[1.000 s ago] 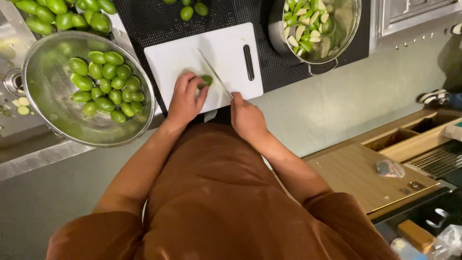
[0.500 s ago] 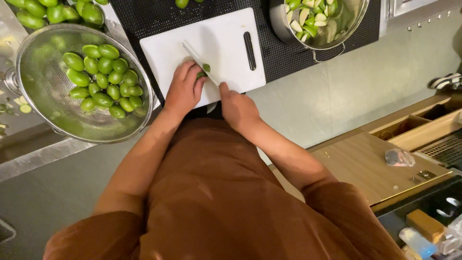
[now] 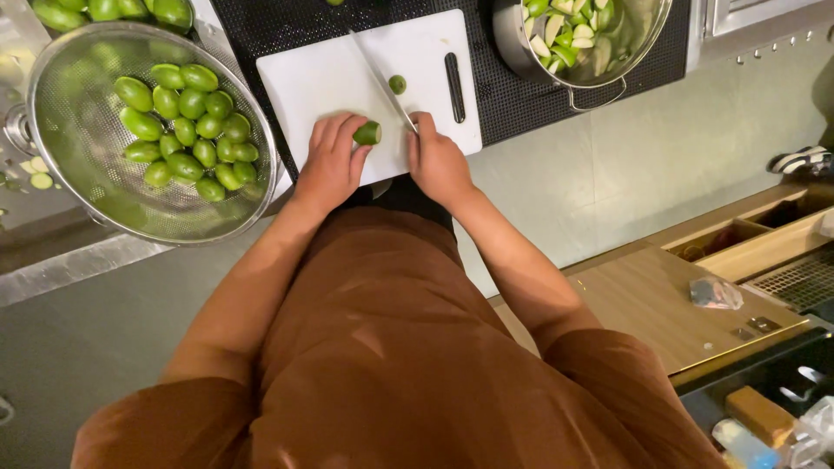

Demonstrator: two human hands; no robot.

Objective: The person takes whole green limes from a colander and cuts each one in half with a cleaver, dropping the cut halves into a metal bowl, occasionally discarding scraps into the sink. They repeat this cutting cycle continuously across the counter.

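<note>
My left hand pins a small green fruit on a white cutting board. My right hand grips a knife whose blade slants across the board just right of that fruit. A cut-off green end piece lies on the board beyond the blade. The knife handle is hidden inside my fist.
A steel colander with several whole green fruits sits at the left. A steel pot of cut pieces stands at the upper right on a black mat. A wooden counter with drawers is at the right.
The knife has swung to the right of the fruit and a small end piece now lies loose on the board. Both hands stay at the board's near edge.
</note>
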